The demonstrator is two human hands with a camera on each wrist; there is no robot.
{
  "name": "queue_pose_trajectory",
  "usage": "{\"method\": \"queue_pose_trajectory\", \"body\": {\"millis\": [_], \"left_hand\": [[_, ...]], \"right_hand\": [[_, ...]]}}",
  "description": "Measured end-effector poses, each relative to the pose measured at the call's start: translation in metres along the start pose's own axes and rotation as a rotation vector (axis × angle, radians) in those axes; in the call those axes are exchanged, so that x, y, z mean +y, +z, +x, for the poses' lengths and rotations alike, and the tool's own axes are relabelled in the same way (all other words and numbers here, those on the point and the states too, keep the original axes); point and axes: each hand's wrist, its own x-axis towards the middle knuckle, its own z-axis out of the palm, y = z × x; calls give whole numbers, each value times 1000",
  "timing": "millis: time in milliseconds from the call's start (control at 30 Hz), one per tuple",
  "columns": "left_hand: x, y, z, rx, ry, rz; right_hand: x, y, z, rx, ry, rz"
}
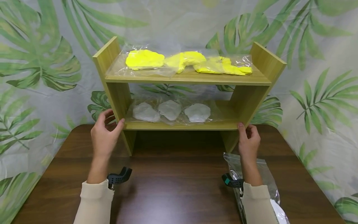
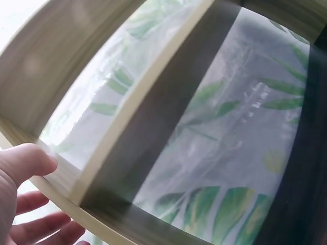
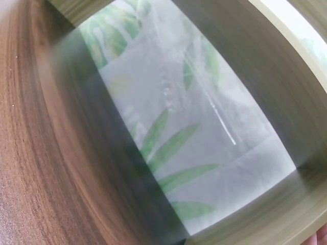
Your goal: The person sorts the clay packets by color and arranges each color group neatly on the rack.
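A two-tier wooden shelf (image 1: pixel 193 81) stands at the back of the table. My left hand (image 1: pixel 105 137) grips its left side panel near the lower board, thumb at the front edge and fingers around the outside. On the opposite panel, at about the same height, my right hand (image 1: pixel 248 143) grips with the thumb on the front edge. Clear bags with bright yellow, soft-looking lumps (image 1: pixel 145 59) lie in a row on the upper board. Below them, the lower board holds three bagged white lumps (image 1: pixel 197 112). The left thumb (image 2: pixel 31 162) shows against the panel in the left wrist view.
Partly under the right forearm lies a clear zip bag (image 1: pixel 267 174) with something white at its near end. The dark wooden table (image 1: pixel 173 186) extends toward me. Behind the shelf hangs a leaf-patterned cloth (image 1: pixel 179 21).
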Motion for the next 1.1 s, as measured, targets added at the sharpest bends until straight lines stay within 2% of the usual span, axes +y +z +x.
{"method": "queue_pose_trajectory", "body": {"millis": [200,433,533,633,733,933,1100], "left_hand": [[-11,3,1,-65,-27,21],[-22,2,2,-106,2,7],[-23,1,0,-136,-4,-51],[-17,0,-3,-156,-13,-114],[-15,2,-5,-162,-21,-202],[-36,16,-3,-137,-39,-316],[-42,26,-6,-94,-33,-369]], "right_hand": [[-4,0,-2,-4,19,2],[-5,1,-4,-2,23,1],[-3,1,-5,-8,32,-6],[-4,1,-6,-27,38,-12],[-11,-1,-7,-52,29,-19],[-36,-5,-13,-75,-10,-6],[-31,-5,-9,-69,-3,-28]]}}
